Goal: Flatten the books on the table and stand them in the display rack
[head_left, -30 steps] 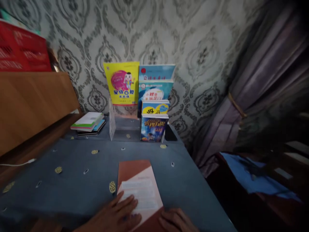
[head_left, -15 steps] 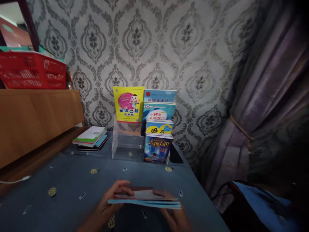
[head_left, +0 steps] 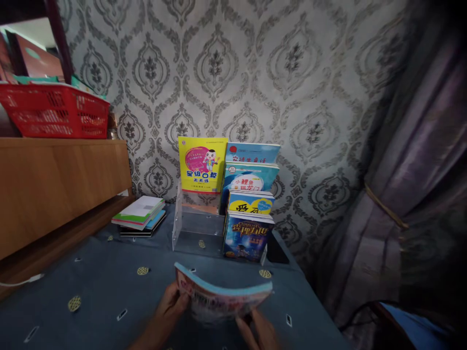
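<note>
A thin book [head_left: 219,301] with a pinkish, blurred cover bends in a curve between my hands, its pale blue page edge uppermost. My left hand [head_left: 171,306] grips its left side, thumb on the cover. Lower down on the right, my right hand [head_left: 257,328] pinches the bottom right part; some of its fingers are hidden. Beyond them stands a clear acrylic book rack [head_left: 197,231]. A yellow workbook [head_left: 202,165] rests in its back left tier. The right column holds blue books [head_left: 251,177], a yellow-and-blue book [head_left: 250,203] and a dark blue book [head_left: 246,238] in front.
A pile of books [head_left: 140,214] lies left of the rack on the blue tablecloth [head_left: 98,291]. A wooden cabinet [head_left: 62,184] carrying a red basket [head_left: 58,112] borders the left. A dark flat object [head_left: 277,253] lies right of the rack; a curtain [head_left: 383,233] hangs beyond.
The book has gone from lying nearly flat to tilted up and bowed, its cover now facing me. Both hands have shifted to its lower sides. The camera view has turned slightly.
</note>
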### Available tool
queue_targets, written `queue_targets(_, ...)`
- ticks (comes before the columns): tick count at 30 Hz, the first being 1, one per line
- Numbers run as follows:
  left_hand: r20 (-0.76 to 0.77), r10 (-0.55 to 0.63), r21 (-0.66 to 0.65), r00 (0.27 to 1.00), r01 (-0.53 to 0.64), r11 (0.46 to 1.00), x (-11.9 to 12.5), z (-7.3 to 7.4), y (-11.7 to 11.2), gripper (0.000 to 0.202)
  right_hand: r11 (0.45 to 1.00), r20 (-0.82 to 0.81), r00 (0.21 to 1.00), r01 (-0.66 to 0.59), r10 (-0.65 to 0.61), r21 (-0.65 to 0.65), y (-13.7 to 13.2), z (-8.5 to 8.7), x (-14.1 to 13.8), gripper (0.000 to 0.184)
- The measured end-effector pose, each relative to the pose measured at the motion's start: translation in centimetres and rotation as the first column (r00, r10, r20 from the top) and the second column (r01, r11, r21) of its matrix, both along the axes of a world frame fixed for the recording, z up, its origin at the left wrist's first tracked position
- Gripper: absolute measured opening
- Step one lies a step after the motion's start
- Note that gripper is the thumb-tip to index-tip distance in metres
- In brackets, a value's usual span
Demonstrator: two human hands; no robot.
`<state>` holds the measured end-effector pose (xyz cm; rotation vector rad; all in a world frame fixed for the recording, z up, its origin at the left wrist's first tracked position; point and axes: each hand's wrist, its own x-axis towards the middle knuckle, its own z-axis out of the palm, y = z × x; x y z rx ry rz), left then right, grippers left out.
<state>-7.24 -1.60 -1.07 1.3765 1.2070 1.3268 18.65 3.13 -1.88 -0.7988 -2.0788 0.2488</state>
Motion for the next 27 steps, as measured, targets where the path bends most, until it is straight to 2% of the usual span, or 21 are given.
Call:
queue_targets(3,0.018,0.021,-0.03,1.0,-0.02,0.999,0.3,0.6,-0.2,0.07,1.0,-0.014,1.0,0.008,-0.008,-0.006,0.2,0.0,0.0,0.038)
queue_targets(6,-0.008,-0.027,-0.035,1.0,0.027,0.999,0.1,1.6,-0.7,0.065,0.999,-0.03,0.999,0.018,-0.019,-0.028,0.6,-0.5,0.4,0.04)
queue_targets(10,-0.196,-0.066,-0.034,0.978,0.06,0.998,-1.4,2.5,-1.3,0.06,0.995,-0.085,0.996,0.002,-0.01,-0.098,1.4,-0.5,0.3,0.037)
queue_targets(14,-0.358,-0.071,0.035,0.931,0.089,0.995,-3.7,3.0,-0.5,0.053,0.955,-0.151,0.979,-0.168,0.134,-0.246,2.4,2.1,-1.3,0.026)
queue_targets(16,-0.373,-0.093,0.081,0.923,0.132,0.988,-4.9,4.2,0.7,0.05,0.942,-0.156,0.969,-0.228,0.194,-0.245,3.3,4.2,-2.3,0.027)
queue_targets(18,-0.399,-0.08,0.145,0.914,0.149,0.978,-6.0,6.5,2.5,0.046,0.954,-0.12,0.973,-0.217,0.195,-0.207,4.7,7.0,-3.3,0.026)
queue_targets(21,-0.454,0.077,0.348,0.888,0.098,0.932,-7.8,12.0,6.1,0.038,0.975,-0.089,0.975,-0.212,0.205,-0.073,7.4,12.4,-5.3,0.022)
queue_targets(24,-0.382,0.311,0.57,0.87,-0.043,0.82,-9.3,17.5,10.3,0.029,0.991,-0.15,0.98,-0.119,0.128,0.065,10.5,17.8,-7.7,0.019)
queue_targets(25,-0.348,0.337,0.615,0.875,-0.058,0.786,-9.7,18.9,11.7,0.026,0.99,-0.164,0.98,-0.095,0.112,0.106,11.5,19.3,-8.4,0.019)
queue_targets(27,-0.309,0.312,0.647,0.898,-0.041,0.762,-10.4,20.8,14.1,0.029,0.987,-0.182,0.979,-0.066,0.093,0.149,13.3,21.4,-9.7,0.019)
